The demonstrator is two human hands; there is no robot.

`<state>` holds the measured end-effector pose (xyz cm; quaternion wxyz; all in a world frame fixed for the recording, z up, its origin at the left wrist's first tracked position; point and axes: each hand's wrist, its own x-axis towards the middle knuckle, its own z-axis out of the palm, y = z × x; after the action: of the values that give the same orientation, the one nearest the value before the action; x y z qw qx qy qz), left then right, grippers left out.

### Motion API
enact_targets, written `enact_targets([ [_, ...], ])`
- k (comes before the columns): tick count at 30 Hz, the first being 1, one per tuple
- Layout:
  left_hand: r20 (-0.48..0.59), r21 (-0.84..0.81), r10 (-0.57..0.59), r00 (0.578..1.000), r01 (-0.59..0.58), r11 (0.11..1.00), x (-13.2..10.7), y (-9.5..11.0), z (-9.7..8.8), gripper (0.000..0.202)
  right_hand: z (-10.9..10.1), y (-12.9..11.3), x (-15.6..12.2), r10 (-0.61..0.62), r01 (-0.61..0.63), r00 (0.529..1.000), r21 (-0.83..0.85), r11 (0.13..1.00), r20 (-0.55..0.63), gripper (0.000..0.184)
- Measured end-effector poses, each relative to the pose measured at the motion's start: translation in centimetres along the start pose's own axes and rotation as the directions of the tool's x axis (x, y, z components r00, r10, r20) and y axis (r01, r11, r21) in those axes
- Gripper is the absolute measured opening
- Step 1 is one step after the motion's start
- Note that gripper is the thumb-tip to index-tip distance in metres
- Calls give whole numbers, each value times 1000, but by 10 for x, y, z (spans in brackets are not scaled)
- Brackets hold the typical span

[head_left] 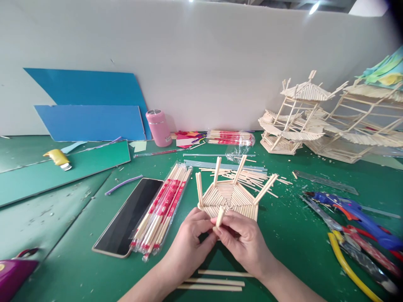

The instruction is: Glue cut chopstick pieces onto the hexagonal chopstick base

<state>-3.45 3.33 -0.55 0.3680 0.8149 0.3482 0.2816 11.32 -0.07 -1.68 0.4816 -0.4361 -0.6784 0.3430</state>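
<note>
A hexagonal base made of wooden sticks sits in front of me, with short paired posts standing at its far and side corners. At its near edge, a short wooden post, seemingly two sticks side by side, tilts up between my hands. My right hand pinches this post between thumb and fingers. From the other side, my left hand is closed, its fingertips against the post's lower end and near the base's rim. The post's foot is hidden by my fingers. Below my hands lie several loose sticks.
Wrapped chopsticks overlap a phone on the left. At right lie a blue glue gun and yellow-handled pliers. Cut sticks lie beyond the base. Stick pagoda models and a pink flask stand at the back.
</note>
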Motion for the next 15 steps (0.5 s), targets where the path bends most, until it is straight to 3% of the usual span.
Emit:
enact_targets([
  [15,4,14,-11,1000,11,1000,-1,0,0,19,0,-1,1,0,0,1000,-7,1000,1,21],
])
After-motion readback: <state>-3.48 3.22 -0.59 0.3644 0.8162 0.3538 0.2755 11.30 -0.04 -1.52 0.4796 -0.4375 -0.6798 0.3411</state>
